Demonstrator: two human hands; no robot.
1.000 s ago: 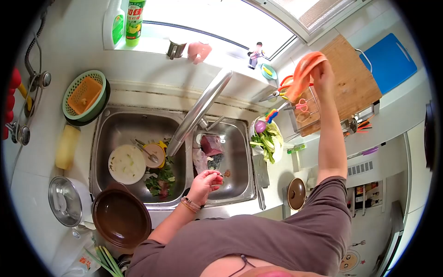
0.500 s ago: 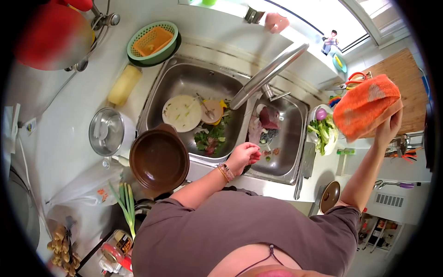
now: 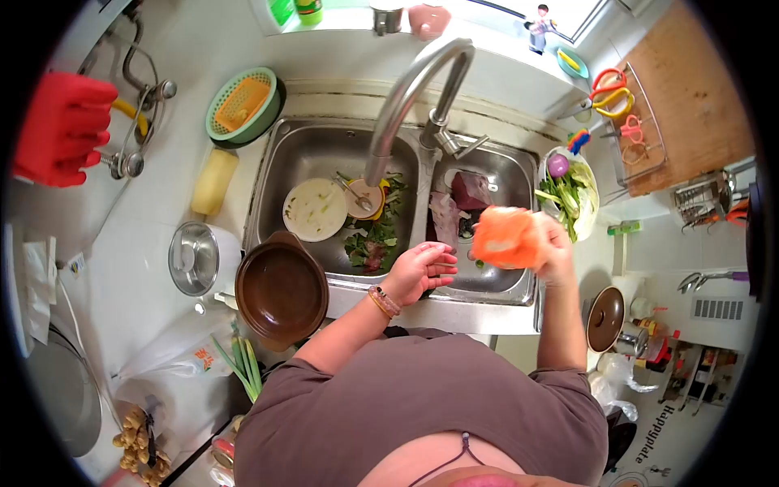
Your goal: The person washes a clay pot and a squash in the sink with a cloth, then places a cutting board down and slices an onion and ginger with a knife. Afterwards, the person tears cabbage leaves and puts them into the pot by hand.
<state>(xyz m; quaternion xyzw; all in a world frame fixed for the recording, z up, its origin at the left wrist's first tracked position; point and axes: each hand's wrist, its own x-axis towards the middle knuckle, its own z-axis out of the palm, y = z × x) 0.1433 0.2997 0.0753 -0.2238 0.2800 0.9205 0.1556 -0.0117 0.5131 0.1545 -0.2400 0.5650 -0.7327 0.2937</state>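
My right hand (image 3: 555, 247) is closed on an orange cloth (image 3: 505, 238) above the right sink basin (image 3: 505, 284). My left hand (image 3: 419, 274) is near the divider between the basins, palm partly up, fingers apart and holding nothing. Beyond the hands, pieces of raw meat (image 3: 471, 191) lie in the right basin, partly hidden by the cloth. The left basin (image 3: 304, 146) holds a white plate (image 3: 314, 209), a small yellow-rimmed bowl (image 3: 364, 199) with a spoon, and leafy scraps (image 3: 371, 247).
A faucet (image 3: 406, 97) arches over the sink. A brown pot (image 3: 281, 290) and a metal pot (image 3: 193, 258) stand at the left. At the right are a bowl of vegetables (image 3: 578, 199), scissors (image 3: 613, 93) and a wooden board (image 3: 690, 97). Red gloves (image 3: 69, 126) hang far left.
My right hand has brought the orange cloth from the wooden board at the right to above the right basin. My left hand's fingers have spread. The camera view has shifted.
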